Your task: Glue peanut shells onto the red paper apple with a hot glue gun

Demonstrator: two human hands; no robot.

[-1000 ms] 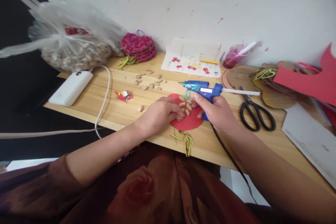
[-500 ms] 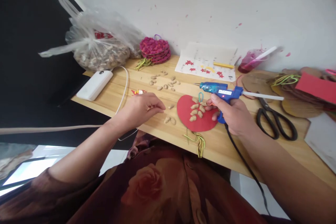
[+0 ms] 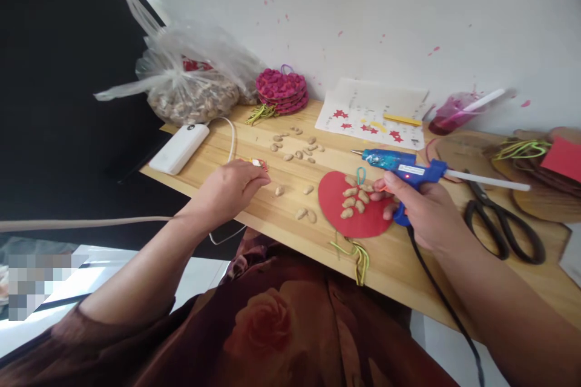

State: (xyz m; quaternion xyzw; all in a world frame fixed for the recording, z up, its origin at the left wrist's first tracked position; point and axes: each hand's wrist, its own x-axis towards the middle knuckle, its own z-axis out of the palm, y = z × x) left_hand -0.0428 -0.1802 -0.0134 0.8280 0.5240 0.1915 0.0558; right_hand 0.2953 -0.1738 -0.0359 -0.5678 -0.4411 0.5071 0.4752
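My right hand [image 3: 429, 208] grips a blue hot glue gun [image 3: 403, 172]; its nozzle points left and a white glue stick [image 3: 490, 179] sticks out behind. Below the nozzle lies a red rounded card [image 3: 367, 227], partly covered by my right fingers. Several peanuts [image 3: 349, 202] sit on the card in a leaf-like pattern. A blue loop [image 3: 361, 175] shows at its top and a yellow-green tassel [image 3: 361, 263] at its bottom. My left hand [image 3: 233, 187] is low over the table, its fingers pressed together; what they hold, if anything, is hidden. A loose peanut [image 3: 279, 191] lies just right of it.
Loose peanuts [image 3: 299, 155] lie mid-table. Behind stand a plastic bag of peanuts [image 3: 193, 100] and a stack of magenta pieces [image 3: 281, 91]. A white power bank [image 3: 179, 148] is left; black scissors [image 3: 503, 224] and a cup [image 3: 454, 113] are right. The black cord [image 3: 447, 302] hangs over the front edge.
My left hand has moved left, away from the card, uncovering a peanut. My right hand still holds the glue gun over the card. The whole view has shifted slightly.
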